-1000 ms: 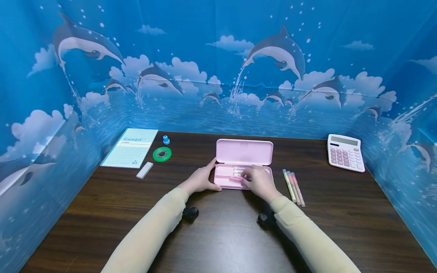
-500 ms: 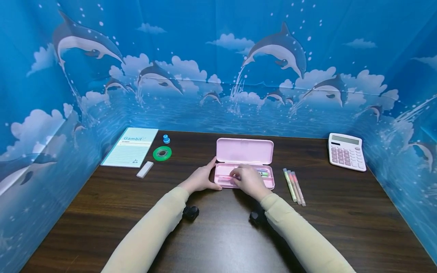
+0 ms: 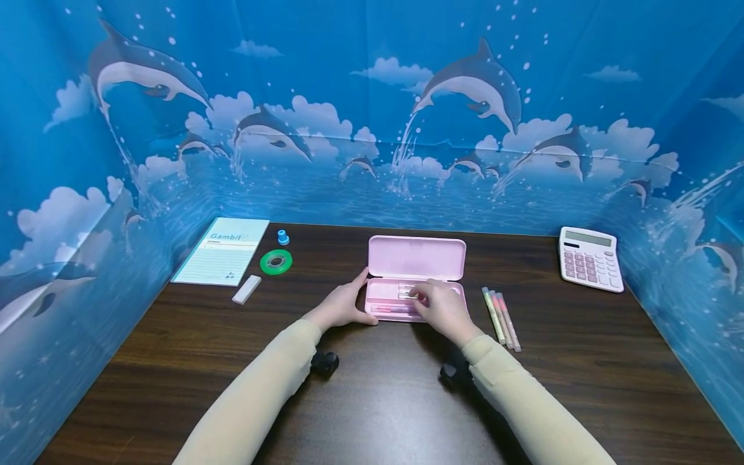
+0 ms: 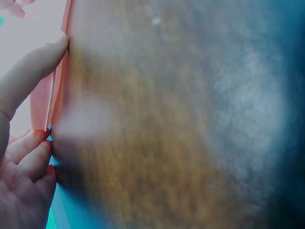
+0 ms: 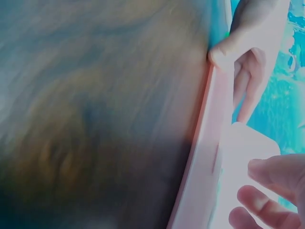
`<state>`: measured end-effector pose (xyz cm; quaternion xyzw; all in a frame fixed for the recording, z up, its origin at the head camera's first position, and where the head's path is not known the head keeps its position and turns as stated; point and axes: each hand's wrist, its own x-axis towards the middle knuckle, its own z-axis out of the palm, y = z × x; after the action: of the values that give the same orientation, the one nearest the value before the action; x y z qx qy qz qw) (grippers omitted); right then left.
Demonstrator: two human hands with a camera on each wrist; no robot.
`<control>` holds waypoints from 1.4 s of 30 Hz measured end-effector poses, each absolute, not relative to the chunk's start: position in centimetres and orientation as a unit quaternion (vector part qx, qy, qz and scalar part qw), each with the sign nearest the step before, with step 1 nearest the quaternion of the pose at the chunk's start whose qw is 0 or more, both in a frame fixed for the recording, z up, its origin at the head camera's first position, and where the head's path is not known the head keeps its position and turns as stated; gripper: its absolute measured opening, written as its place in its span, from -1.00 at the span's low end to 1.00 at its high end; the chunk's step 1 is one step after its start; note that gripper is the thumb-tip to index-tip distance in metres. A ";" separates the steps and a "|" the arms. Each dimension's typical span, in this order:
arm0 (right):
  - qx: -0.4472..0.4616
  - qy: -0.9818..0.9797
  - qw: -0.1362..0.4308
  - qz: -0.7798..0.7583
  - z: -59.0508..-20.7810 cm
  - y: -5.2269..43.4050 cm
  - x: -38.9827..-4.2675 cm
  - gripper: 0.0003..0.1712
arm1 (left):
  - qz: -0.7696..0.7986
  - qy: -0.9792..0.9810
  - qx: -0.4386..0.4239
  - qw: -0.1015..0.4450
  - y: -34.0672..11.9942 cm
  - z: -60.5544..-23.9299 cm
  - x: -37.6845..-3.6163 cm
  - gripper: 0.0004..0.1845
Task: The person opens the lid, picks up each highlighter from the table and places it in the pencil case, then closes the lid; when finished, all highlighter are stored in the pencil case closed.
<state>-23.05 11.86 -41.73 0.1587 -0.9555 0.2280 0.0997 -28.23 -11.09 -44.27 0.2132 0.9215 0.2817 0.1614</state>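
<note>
While the left hand (image 3: 341,306) grips the left end of the open pink pencil case (image 3: 416,257) on the counter (image 3: 372,407), the right hand (image 3: 440,310) hangs over it, fingers (image 5: 262,202) parted, visibly holding nothing; firm bracing should prevent sliding.

Left hand (image 3: 341,305) holds left end of open pink case (image 3: 416,259) — right hand (image 3: 443,311) over tray; three markers (image 3: 501,320) nearby.

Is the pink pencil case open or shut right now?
Open. In the head view, the pink pencil case has its lid raised at the back, leaving its inside showing.
</note>
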 end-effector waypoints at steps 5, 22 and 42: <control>0.122 -0.958 0.082 0.245 -41.7 13.5 -22.5 -0.91 | 0.280 0.922 0.215 0.160 -11.1 -44.2 -28.2 0.27; 0.055 -0.963 0.066 0.254 -41.9 19.4 -20.6 -0.81 | 0.280 0.922 0.214 0.161 -11.1 -44.2 -28.3 0.28; -0.009 -0.969 0.069 0.236 -42.3 25.3 -18.8 -0.77 | 0.283 0.921 0.215 0.160 -11.2 -44.3 -28.2 0.27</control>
<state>-18.77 25.29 -42.25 -0.0087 -0.9694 0.2356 0.0689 -28.22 -11.16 -44.27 0.2146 0.9210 0.2829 0.1603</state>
